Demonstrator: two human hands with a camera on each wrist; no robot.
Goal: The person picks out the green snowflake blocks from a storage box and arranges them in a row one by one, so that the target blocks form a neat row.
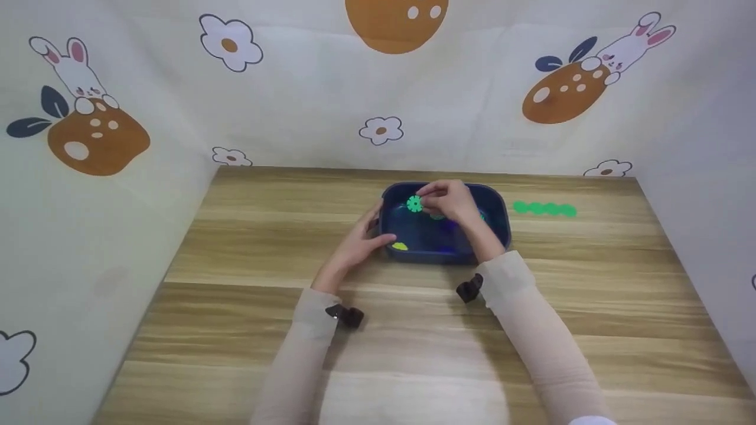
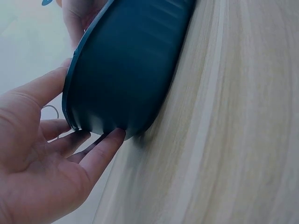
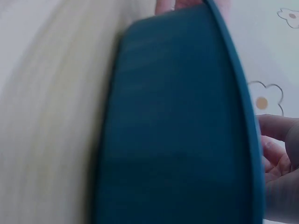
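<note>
A dark blue plastic basin (image 1: 446, 258) stands on the table. My left hand (image 1: 356, 243) holds its left end, thumb over the rim and fingers against the outer wall; the left wrist view shows this hand (image 2: 51, 154) from the palm side. Over the basin, my right hand (image 1: 452, 202) pinches a green notched disc (image 1: 415, 203), seemingly by its right edge. Inside the basin lie a yellow piece (image 1: 400, 246) in the near left corner and green pieces partly hidden by the right hand. In the right wrist view the basin wall (image 3: 177, 116) hides the fingertips.
Right of the basin, a row of joined green discs (image 1: 544, 208) lies on the wooden table (image 1: 254, 248). Printed cloth walls (image 1: 307, 88) rise along the back and both sides. A small black camera is strapped to each wrist.
</note>
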